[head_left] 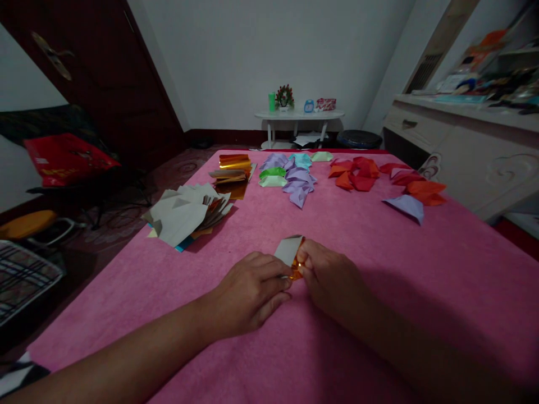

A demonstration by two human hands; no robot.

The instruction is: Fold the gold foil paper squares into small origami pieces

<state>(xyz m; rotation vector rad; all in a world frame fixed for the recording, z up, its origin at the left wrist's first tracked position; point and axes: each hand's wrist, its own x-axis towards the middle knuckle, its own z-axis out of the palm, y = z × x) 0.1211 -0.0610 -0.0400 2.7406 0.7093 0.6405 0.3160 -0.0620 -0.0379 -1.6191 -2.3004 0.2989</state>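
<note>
Between my hands on the pink cloth (252,370) is a small folded piece of foil paper (288,249), grey on one face and shiny gold-orange on the other. My left hand (252,289) lies over its left edge, fingers together and pressing it against the cloth. With thumb and curled fingers, my right hand (330,275) pinches the gold right side. My fingers cover part of the folds. Ahead to the left lies a fanned stack of grey-backed paper sheets (181,213). Beyond it sits a pile of gold foil paper (233,174).
Folded purple papers (300,182), green papers (273,180) and red papers (362,174) lie toward the far edge. A lilac folded paper (405,207) rests at right beside an orange one (425,192). A white side table (300,114) and a white cabinet (484,151) stand beyond.
</note>
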